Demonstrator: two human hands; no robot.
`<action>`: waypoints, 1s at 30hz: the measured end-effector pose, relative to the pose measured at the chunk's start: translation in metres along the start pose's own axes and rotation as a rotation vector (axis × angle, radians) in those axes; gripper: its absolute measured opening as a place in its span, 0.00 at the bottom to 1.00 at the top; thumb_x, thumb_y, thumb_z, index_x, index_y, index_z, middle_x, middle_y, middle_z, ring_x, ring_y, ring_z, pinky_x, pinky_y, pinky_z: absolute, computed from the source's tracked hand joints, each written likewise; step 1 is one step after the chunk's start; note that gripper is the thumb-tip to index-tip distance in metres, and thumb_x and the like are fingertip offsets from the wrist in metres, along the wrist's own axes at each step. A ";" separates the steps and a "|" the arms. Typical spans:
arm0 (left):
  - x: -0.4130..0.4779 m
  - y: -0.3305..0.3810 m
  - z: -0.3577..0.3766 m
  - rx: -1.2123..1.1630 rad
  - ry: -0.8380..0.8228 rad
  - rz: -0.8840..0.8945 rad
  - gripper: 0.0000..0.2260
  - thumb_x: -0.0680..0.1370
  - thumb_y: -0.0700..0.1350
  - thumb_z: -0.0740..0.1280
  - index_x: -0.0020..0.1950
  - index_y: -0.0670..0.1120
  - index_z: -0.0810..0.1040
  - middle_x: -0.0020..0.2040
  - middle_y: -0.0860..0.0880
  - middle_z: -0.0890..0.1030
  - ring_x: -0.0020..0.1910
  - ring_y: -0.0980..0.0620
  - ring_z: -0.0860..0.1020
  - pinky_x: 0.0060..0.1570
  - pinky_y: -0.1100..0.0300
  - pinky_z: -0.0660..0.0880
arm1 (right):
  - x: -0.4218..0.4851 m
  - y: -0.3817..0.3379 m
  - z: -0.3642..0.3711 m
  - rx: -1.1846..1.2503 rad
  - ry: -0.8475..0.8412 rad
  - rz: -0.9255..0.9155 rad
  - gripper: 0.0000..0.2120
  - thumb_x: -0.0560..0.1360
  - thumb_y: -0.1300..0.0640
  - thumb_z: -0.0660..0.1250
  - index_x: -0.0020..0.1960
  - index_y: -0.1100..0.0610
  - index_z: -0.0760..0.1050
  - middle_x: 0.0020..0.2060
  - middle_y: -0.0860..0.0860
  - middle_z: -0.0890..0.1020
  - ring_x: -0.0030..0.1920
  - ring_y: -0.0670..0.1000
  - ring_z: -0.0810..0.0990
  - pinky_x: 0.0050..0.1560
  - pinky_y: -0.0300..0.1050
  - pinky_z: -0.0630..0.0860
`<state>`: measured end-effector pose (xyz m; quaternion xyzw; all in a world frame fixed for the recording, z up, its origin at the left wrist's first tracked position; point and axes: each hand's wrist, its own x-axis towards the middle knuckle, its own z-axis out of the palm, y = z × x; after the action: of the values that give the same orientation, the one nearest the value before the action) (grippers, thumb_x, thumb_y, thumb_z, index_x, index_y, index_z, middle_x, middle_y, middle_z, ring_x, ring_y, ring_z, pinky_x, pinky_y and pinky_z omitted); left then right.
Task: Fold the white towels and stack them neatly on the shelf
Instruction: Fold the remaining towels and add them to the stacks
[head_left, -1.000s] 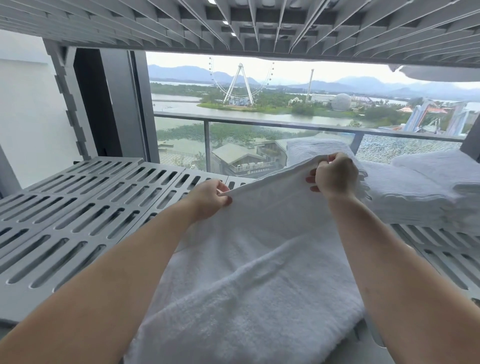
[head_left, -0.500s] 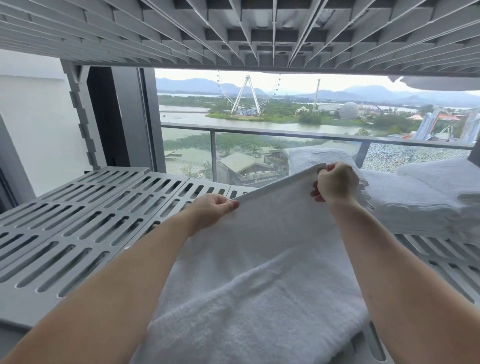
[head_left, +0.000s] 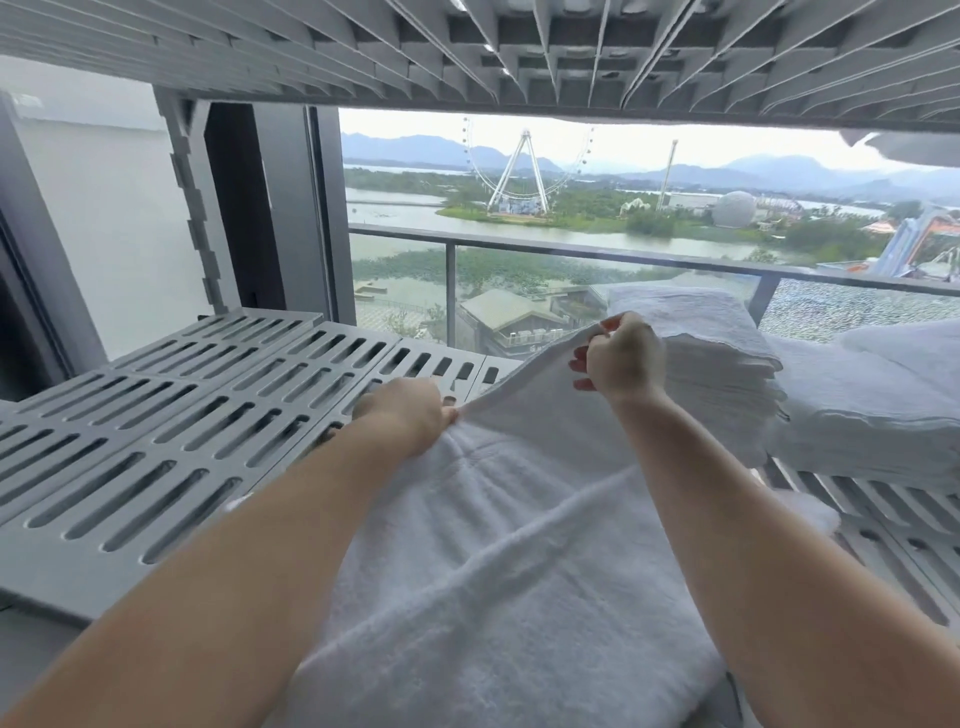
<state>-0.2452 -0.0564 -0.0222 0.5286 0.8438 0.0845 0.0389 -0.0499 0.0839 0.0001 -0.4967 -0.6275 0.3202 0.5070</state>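
hands: left hand (head_left: 410, 415) and right hand (head_left: 621, 358) each pinch the far edge of the white terry towel (head_left: 493, 545); right one raised | towel: on grey slotted plastic shelf (head_left: 182, 431); overhangs its front edge | around: bare slats left of towel; stack of folded white towels (head_left: 857, 415) just right; ribbed grey upper shelf (head_left: 467, 52) above

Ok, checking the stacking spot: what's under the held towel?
Slatted grey shelf shows left and right of the towel, whose far edge the left hand and right hand pinch. Directly beneath it, everything is covered.
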 end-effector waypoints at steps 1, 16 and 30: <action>-0.001 0.000 0.000 0.068 -0.019 -0.028 0.18 0.82 0.58 0.60 0.53 0.44 0.77 0.54 0.43 0.80 0.55 0.42 0.78 0.56 0.48 0.76 | 0.001 0.002 0.010 -0.045 -0.009 0.008 0.07 0.77 0.64 0.58 0.47 0.53 0.72 0.38 0.57 0.84 0.33 0.55 0.86 0.36 0.58 0.84; -0.007 -0.045 0.027 0.362 0.352 0.139 0.15 0.84 0.56 0.58 0.53 0.47 0.78 0.43 0.48 0.82 0.38 0.49 0.80 0.34 0.58 0.75 | -0.007 0.049 0.079 -0.403 -0.008 -0.018 0.09 0.76 0.60 0.63 0.53 0.58 0.78 0.50 0.59 0.83 0.56 0.60 0.79 0.57 0.47 0.73; -0.007 -0.032 0.026 0.182 0.490 0.520 0.15 0.77 0.38 0.63 0.60 0.52 0.78 0.56 0.52 0.81 0.56 0.50 0.77 0.62 0.53 0.70 | -0.014 0.044 0.084 -0.597 -0.487 -0.177 0.23 0.78 0.60 0.61 0.72 0.51 0.68 0.65 0.50 0.80 0.67 0.52 0.76 0.70 0.46 0.69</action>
<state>-0.2661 -0.0734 -0.0542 0.6908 0.6696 0.1402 -0.2341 -0.1168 0.0923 -0.0672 -0.4758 -0.8354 0.1869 0.2021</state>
